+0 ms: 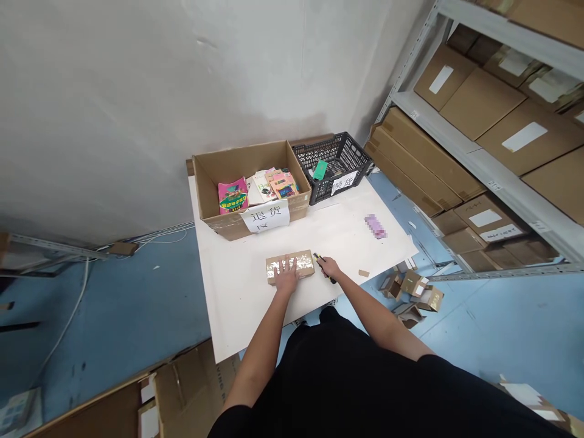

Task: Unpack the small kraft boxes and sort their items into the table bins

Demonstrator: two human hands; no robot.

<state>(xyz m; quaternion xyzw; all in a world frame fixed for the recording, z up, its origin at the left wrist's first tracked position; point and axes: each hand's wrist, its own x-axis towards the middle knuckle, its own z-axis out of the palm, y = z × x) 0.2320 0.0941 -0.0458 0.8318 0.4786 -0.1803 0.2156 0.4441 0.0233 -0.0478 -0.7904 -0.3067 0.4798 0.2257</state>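
Observation:
A small taped cardboard parcel [298, 263] lies on the white table [237, 304]. My left hand [287, 277] rests flat on top of it, fingers spread. My right hand [329, 267] is closed round a black and yellow utility knife [319, 260], whose tip sits at the parcel's right end.
At the back of the table stand an open cardboard box [210, 182] of books with a paper label and a black plastic crate [353, 161] holding a green item. A pink item [375, 225] lies to the right. Torn cardboard scraps [413, 292] litter the blue floor. Shelves of cartons [479, 103] line the right.

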